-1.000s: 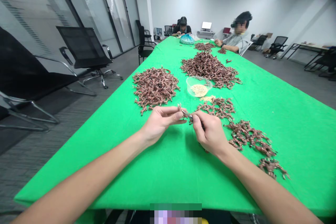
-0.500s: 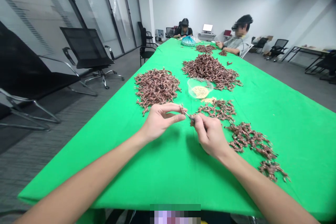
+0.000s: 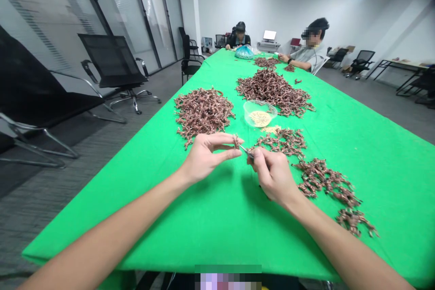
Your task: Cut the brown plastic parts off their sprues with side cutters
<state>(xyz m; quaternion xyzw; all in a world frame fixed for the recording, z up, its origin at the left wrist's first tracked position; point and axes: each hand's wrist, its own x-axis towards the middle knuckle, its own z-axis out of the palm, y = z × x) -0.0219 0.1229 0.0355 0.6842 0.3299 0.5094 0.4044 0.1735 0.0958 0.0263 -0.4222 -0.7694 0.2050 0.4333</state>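
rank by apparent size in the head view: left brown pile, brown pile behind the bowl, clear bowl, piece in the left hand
1-2. far brown pile, left brown pile: alike in look; the far one lies farther off, so unranked
3. clear bowl
4. brown piece in the left hand grip

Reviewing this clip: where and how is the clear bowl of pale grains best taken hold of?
Probably by the left wall of the clear bowl, pinching the rim from above. It sits upright and open, and bare cloth lies on that side, while the far pile lies close to its right and spilled grains lie at its near edge.
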